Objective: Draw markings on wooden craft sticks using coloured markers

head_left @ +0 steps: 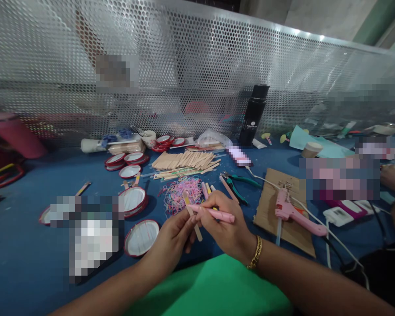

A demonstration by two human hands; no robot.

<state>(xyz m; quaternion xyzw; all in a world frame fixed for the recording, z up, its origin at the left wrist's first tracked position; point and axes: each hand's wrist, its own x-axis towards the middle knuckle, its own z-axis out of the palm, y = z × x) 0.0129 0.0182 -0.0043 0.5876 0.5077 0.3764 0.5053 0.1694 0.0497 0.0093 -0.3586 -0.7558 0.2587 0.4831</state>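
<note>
Colouring seemed underway: left hand (171,235) pinched stick (198,232), right hand (229,224) held marker (223,215) at it; next stroke likely needed stick steady.

left hand (177,235): wooden stick (193,221) | right hand (225,224): pink marker (217,214), tip at stick

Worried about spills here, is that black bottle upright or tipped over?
Upright: the black bottle stands on its base near the metal mesh, cap at the top.
</note>
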